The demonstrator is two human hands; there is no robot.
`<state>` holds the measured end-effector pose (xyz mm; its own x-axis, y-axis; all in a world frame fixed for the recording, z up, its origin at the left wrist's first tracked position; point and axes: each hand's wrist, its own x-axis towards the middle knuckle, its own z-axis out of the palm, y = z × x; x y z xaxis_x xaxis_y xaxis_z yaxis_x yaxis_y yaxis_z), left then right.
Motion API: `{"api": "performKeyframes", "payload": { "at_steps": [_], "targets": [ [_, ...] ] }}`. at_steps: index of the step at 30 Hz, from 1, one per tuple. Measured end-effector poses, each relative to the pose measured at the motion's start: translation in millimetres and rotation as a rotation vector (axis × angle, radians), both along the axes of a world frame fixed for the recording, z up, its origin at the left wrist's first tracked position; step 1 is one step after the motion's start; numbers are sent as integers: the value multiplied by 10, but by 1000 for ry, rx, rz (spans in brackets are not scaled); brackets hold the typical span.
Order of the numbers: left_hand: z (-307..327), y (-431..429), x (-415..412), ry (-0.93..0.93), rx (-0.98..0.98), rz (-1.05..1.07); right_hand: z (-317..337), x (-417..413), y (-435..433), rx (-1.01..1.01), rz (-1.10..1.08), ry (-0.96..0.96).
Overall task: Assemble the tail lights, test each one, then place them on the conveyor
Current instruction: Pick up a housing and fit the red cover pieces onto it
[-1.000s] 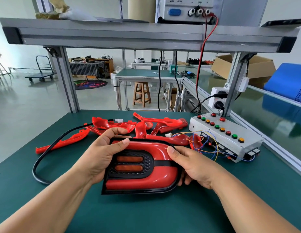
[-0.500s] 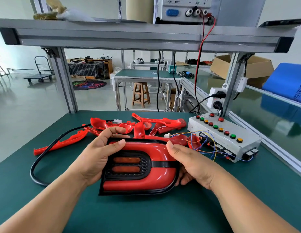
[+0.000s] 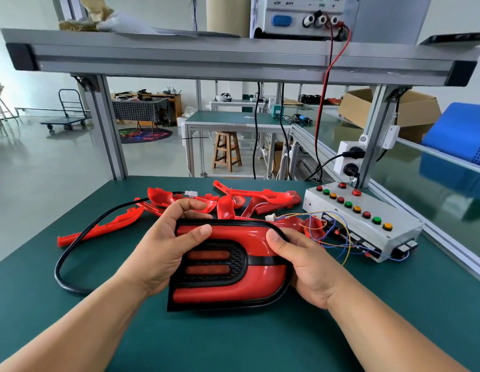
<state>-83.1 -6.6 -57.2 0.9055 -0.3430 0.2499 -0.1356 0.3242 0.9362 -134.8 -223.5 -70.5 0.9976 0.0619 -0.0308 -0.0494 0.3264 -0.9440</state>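
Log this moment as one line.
left hand: grips tail light, left end | right hand: grips its right end | button box: untouched | loose red parts: behind

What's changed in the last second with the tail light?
Nothing visibly moved. The left hand and right hand still grip the tail light by its ends; the red parts, cable and button box lie as before.
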Motion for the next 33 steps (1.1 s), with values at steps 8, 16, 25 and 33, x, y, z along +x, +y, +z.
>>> {"api": "performKeyframes", "payload": {
  "at_steps": [8,16,25,33],
  "targets": [
    [-6,-78,34,77,-37,44,22,53,14,-33,-91,-7],
    [12,-98,65,161,19,25,-16,69,-6,-44,-58,32],
    [6,116,127,263,-26,-140,-35,64,-49,-62,-27,61],
    [-7,51,65,227,122,-34,-14,47,-43,-81,-22,66]
  ]
}}
